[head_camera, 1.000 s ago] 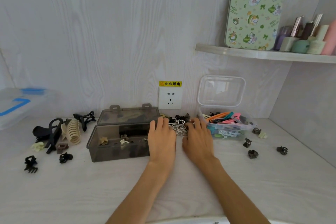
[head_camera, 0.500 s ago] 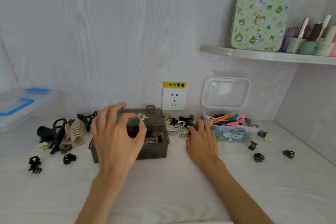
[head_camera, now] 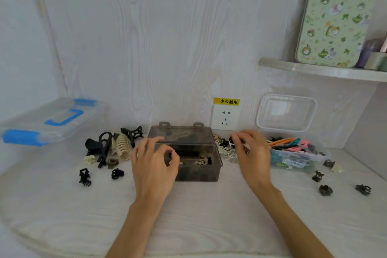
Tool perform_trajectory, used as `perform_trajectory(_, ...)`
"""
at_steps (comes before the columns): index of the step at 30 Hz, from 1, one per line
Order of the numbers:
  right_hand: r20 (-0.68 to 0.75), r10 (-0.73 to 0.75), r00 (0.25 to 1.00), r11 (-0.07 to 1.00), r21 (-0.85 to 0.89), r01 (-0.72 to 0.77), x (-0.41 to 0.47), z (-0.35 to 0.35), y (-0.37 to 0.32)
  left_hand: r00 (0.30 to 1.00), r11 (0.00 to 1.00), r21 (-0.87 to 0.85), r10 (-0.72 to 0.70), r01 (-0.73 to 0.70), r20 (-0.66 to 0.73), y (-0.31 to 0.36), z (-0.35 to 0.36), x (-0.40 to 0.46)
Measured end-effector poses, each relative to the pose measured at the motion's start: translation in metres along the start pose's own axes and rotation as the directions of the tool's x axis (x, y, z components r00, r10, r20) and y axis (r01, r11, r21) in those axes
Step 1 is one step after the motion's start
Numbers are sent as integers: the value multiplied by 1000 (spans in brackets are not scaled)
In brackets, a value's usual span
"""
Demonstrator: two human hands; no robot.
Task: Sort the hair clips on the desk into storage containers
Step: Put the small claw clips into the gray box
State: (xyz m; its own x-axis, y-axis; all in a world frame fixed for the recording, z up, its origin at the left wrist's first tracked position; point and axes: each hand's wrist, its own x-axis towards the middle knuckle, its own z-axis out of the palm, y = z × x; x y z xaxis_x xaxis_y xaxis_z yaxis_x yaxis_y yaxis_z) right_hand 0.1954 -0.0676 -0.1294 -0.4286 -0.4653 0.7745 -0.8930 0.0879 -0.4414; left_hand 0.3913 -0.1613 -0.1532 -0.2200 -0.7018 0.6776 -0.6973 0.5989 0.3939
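My left hand (head_camera: pixel 154 165) is over the dark box (head_camera: pixel 189 159) now. Half a second ago it held a tiny pale clip up over the box. Now I see no clip in those fingers, so I think it fell into the box. The fingers are curled with a small gap between thumb and finger, pinching nothing that I can see.

My right hand (head_camera: pixel 252 157) has come up off the desk (head_camera: pixel 199 216). It hovers over the little heap of clips (head_camera: pixel 227 148) between the dark box and the clear tub (head_camera: pixel 293 159), near the back edge. Its fingers are spread and bent and hold nothing.

So one more small clip is put away, I think, and the heap may be next.

Lots of clips wait. Big claw clips (head_camera: pixel 114 148) lie by the back left side of the desk. Small dark clips (head_camera: pixel 325 190) lie near the right edge. Bright clips (head_camera: pixel 290 142) fill the clear tub.
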Motion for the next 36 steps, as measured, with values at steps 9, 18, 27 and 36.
perform_trajectory(9,368,-188,911,979,150,141,-16,28,-93,989,994,-61,-92,85,-117,-45,-48,-5)
perform_trajectory(18,578,-447,682,891,215,401,-65,93,-192,886,906,-95,-374,412,274,-146,-92,-23)
perform_trajectory(27,741,-109,663,947,-126,297,-68,143,-215,883,888,-63,-443,456,154,-153,-89,-23)
perform_trajectory(36,765,-324,556,918,111,381,-69,107,-190,944,953,270,-207,136,258,-148,-83,-22)
